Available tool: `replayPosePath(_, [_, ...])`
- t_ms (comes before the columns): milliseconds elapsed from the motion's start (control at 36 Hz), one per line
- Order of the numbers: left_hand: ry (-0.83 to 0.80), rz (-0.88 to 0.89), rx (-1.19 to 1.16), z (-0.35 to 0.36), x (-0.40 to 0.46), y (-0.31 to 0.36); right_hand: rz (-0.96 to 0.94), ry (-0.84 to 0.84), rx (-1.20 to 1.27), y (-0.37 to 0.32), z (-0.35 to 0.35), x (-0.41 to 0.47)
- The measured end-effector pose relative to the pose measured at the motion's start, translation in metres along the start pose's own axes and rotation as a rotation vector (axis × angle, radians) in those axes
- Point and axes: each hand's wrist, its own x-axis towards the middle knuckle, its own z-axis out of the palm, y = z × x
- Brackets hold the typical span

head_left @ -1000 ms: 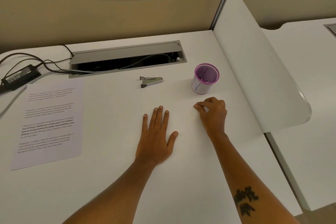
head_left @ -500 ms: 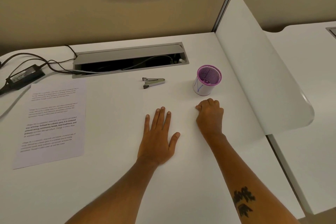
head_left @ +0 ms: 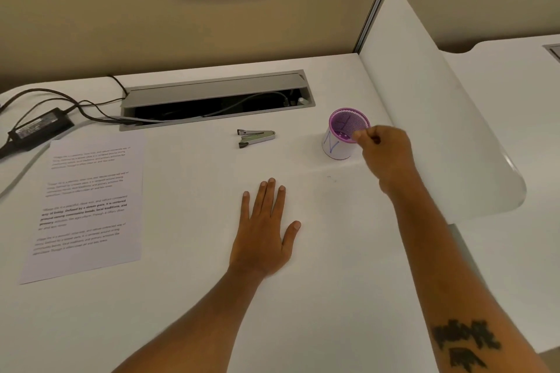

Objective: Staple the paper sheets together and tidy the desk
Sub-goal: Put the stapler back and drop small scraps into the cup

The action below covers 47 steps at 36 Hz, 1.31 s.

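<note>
While the left hand (head_left: 263, 230) lies flat and spread on the desk (head_left: 333, 281), the right hand (head_left: 383, 150) pinches together at the purple cup's (head_left: 342, 136) rim, contents hidden; the stapler (head_left: 256, 138) sits far-centre, the paper sheets (head_left: 88, 203) left, apparently unstapled; tidying seems underway.

- We see our left hand (head_left: 264, 228) flat, palm down, fingers straight and close together, thumb splayed out to the right.
- Our left forearm runs in from the bottom edge, angled up and to the right.
- Our right hand (head_left: 386, 154) is raised and reached forward, fingers curled in, thumb and fingertips (head_left: 361, 135) pinched together; can't tell if anything is held.
- Our right forearm enters from the bottom right, bare, dark tattoo near the elbow.
</note>
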Motion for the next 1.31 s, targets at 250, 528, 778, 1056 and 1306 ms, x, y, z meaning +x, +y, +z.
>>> replayPosePath(250, [0.0,-0.001,0.004,0.0,0.0,-0.001,-0.083,0.081,-0.176,-0.021,-0.007,0.038])
replayPosePath(528, [0.014,0.004,-0.016,-0.001,0.0,-0.001,-0.17,0.073,-0.242,-0.015,-0.004,0.045])
replayPosePath(778, [0.009,-0.001,-0.013,0.001,0.002,-0.001,-0.227,0.243,-0.086,0.01,-0.008,0.017])
replayPosePath(1056, [0.013,-0.003,-0.003,0.002,0.001,-0.001,-0.142,0.046,-0.455,0.11,0.029,-0.059])
replayPosePath(1306, [0.011,-0.005,0.0,0.003,0.002,-0.001,-0.196,-0.155,-0.818,0.112,0.05,-0.067])
